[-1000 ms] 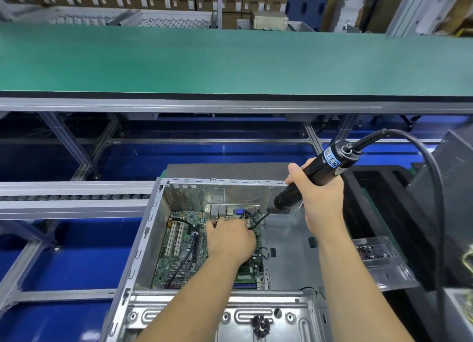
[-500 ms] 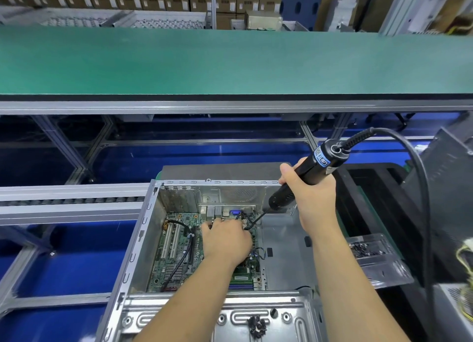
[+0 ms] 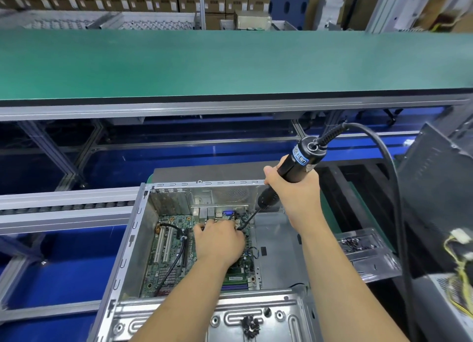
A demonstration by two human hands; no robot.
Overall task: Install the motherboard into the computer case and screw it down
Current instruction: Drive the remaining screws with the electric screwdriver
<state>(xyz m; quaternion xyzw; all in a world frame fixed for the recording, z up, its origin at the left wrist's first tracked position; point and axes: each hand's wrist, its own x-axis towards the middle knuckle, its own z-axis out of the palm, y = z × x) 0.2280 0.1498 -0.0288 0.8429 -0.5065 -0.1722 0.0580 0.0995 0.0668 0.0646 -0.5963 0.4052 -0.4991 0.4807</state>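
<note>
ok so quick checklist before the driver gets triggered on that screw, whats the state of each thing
1. Motherboard lying flat inside the computer case: ok.
2. Left hand resting on the board near the rear ports to steady it: ok.
3. Right hand wrapped round the electric screwdriver: ok.
4. Bit tip down at the board's rear right area, beside the left hand's fingertips: ok, though the driver leans rather than standing upright.
5. Screw seated on the bit and in its hole: cannot tell, too small and partly hidden by the hand.
6. Driver cable arcing off to the right, away from the case: ok.
</note>
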